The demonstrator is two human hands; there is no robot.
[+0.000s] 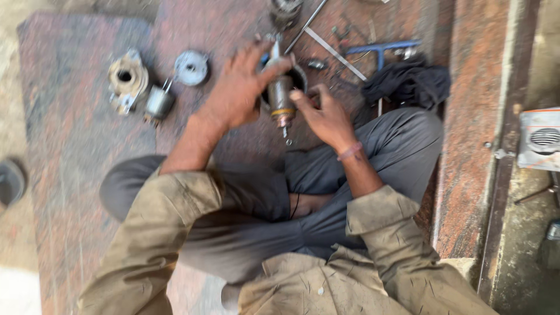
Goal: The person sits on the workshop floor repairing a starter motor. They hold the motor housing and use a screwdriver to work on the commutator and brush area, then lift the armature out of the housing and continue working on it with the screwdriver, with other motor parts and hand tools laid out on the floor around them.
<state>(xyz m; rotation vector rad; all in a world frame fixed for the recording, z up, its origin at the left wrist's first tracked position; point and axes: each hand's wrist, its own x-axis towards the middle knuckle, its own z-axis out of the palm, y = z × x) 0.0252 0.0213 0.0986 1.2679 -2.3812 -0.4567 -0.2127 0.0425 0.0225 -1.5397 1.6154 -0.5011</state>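
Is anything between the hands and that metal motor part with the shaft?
Nothing visible. The left hand grips the motor part near its top, and the right hand touches its side.

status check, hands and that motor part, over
Left hand and right hand both grip the motor armature, upright over dark housing. Nothing blocking.

Showing no labels, signs or screens; lying at the right edge, on the grey ledge, just one white box (539, 139) with an orange top strip and a vent-like picture.
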